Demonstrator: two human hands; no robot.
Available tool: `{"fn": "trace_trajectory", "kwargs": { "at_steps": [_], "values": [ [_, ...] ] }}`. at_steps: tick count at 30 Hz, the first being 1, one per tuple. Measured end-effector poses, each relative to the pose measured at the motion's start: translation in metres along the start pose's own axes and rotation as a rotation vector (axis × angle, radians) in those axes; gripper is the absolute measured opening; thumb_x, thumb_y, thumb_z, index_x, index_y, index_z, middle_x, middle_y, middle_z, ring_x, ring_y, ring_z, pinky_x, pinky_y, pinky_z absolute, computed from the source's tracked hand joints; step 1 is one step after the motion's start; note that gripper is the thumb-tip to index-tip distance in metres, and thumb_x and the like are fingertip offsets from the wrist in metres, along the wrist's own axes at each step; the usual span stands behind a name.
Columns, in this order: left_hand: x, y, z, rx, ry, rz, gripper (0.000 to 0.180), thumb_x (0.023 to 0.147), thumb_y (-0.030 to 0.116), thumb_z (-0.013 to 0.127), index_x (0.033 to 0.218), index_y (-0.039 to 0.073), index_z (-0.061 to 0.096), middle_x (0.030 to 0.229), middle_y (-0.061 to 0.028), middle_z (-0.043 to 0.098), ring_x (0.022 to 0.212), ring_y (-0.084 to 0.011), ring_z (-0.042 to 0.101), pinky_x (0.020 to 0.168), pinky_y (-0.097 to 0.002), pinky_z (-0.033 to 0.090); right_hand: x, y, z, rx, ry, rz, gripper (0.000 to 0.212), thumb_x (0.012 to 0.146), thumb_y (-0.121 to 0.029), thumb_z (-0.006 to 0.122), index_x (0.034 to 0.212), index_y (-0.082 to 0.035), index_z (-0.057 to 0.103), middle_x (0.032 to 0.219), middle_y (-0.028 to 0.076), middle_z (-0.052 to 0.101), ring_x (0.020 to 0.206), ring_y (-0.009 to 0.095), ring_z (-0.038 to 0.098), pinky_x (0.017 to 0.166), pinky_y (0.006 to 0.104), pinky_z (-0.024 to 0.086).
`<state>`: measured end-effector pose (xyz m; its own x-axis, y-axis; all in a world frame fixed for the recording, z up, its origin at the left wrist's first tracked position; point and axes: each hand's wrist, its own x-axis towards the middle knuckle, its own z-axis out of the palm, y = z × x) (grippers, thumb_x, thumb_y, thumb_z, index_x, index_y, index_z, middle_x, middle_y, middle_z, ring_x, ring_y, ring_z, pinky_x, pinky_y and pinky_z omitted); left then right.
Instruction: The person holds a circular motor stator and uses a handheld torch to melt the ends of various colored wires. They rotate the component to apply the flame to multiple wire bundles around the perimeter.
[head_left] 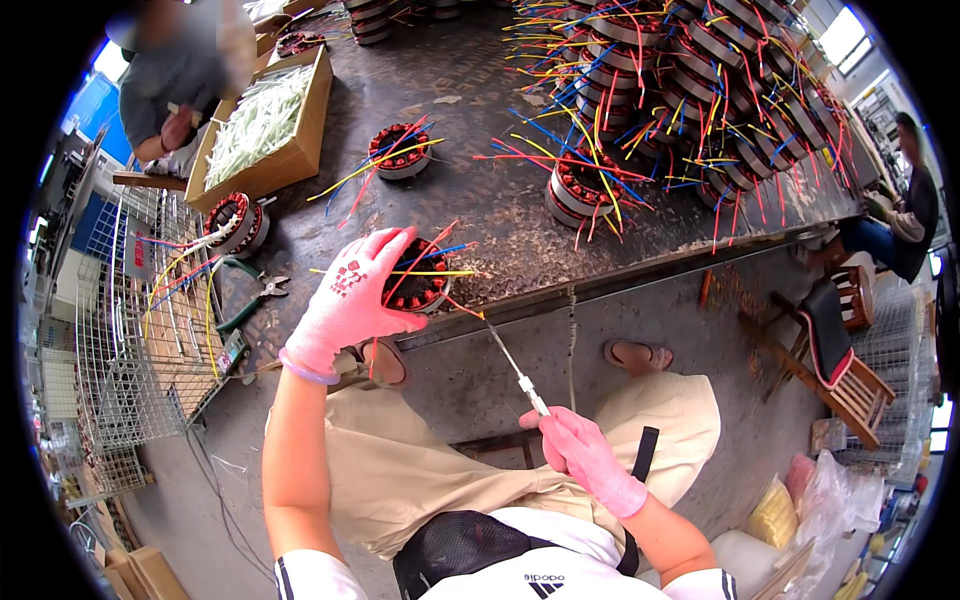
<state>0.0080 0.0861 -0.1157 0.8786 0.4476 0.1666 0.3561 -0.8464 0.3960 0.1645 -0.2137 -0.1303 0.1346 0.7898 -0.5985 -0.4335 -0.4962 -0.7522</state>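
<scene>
My left hand (358, 290), in a pink knit glove, is closed around a motor stator (418, 290) at the table's front edge. Red windings line the ring, and red, blue and yellow leads stick out of it. Low over my lap, my right hand (583, 455), also gloved in pink, is closed on a slim tool (528, 388) with a pale grip and a thin metal shaft. Its tip meets or nearly meets the end of an orange-red lead from the stator. Pliers with dark green handles (240, 318) lie left of my left hand.
Single stators stand on the dark table (470, 130): one behind (400, 155), one right (580, 190), one left (238, 222). Stacked stators (700, 90) fill the back right. A carton of white sleeves (255, 150) and a wire rack (140, 300) are left. Other people sit beyond.
</scene>
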Motion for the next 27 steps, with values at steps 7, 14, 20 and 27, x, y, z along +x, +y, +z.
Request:
{"fn": "trace_trajectory", "kwargs": {
  "at_steps": [7, 14, 20, 27],
  "values": [
    [-0.001, 0.0, 0.001, -0.002, -0.013, -0.041, 0.099, 0.053, 0.026, 0.088, 0.139, 0.003, 0.043, 0.133, -0.0178, 0.05, 0.121, -0.0363, 0.05, 0.103, -0.0422, 0.04, 0.002, 0.005, 0.002, -0.02, 0.015, 0.01, 0.031, 0.102, -0.025, 0.047, 0.116, 0.0, 0.06, 0.057, -0.007, 0.039, 0.051, 0.003, 0.032, 0.048, 0.0205, 0.024],
    [-0.001, 0.001, 0.001, 0.007, -0.028, -0.053, 0.101, 0.053, 0.026, 0.088, 0.14, 0.002, 0.042, 0.134, -0.0186, 0.049, 0.123, -0.0365, 0.048, 0.104, -0.0418, 0.04, 0.001, 0.004, 0.001, -0.028, 0.003, -0.005, 0.031, 0.103, -0.026, 0.047, 0.115, 0.0, 0.06, 0.057, -0.007, 0.039, 0.05, 0.003, 0.033, 0.047, 0.0203, 0.024],
    [-0.001, 0.0, 0.0, -0.005, -0.034, -0.061, 0.102, 0.053, 0.025, 0.089, 0.14, 0.002, 0.042, 0.135, -0.0186, 0.049, 0.124, -0.0364, 0.048, 0.105, -0.0414, 0.039, 0.001, 0.002, 0.003, -0.027, 0.002, -0.002, 0.031, 0.102, -0.026, 0.048, 0.116, 0.0, 0.06, 0.057, -0.007, 0.04, 0.051, 0.002, 0.034, 0.047, 0.02, 0.025],
    [0.0, 0.0, 0.0, -0.038, -0.029, -0.043, 0.099, 0.053, 0.025, 0.088, 0.138, 0.001, 0.043, 0.134, -0.0183, 0.049, 0.123, -0.0365, 0.048, 0.105, -0.0414, 0.04, 0.004, 0.014, -0.004, -0.044, -0.005, -0.028, 0.036, 0.1, -0.032, 0.047, 0.118, -0.004, 0.061, 0.058, -0.003, 0.044, 0.048, 0.003, 0.033, 0.046, 0.0222, 0.026]
  ]
}}
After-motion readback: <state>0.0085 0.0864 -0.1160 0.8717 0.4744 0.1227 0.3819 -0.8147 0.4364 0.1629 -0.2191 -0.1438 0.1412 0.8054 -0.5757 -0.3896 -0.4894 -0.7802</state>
